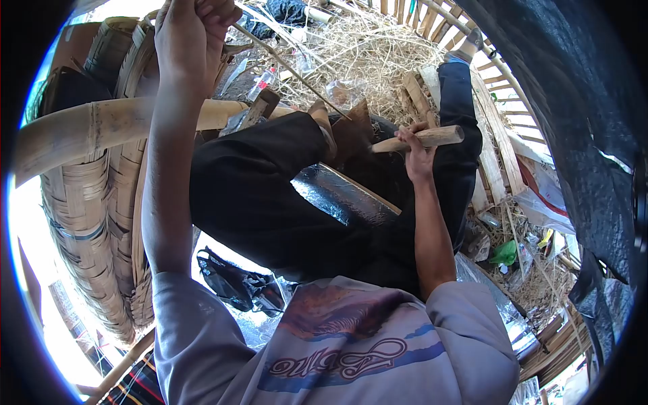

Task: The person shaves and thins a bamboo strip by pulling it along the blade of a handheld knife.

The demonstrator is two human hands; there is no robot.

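My left hand (196, 37) is raised at the top left, fingers closed around one end of a thin bamboo stick (287, 65). The stick slants down to the right, and its far end meets the blade area in front of my knees. My right hand (418, 150) grips the thick wooden handle (442, 136) of a broad-bladed knife (354, 131). Its dark, brownish blade points left, beside my knee. Whether the stick's end touches the blade or passes behind it, I cannot tell. Below the blade, between my legs, is a shiny dark panel with a wooden edge (351, 192).
A thick bamboo pole (74, 135) runs across the left, in front of large woven bamboo baskets (84, 229). Straw and shavings (378, 47) cover the ground ahead, with a plastic bottle (262, 82) among them. Dark sheeting (574, 88) hangs at the right. A black plastic bag (236, 280) lies lower left.
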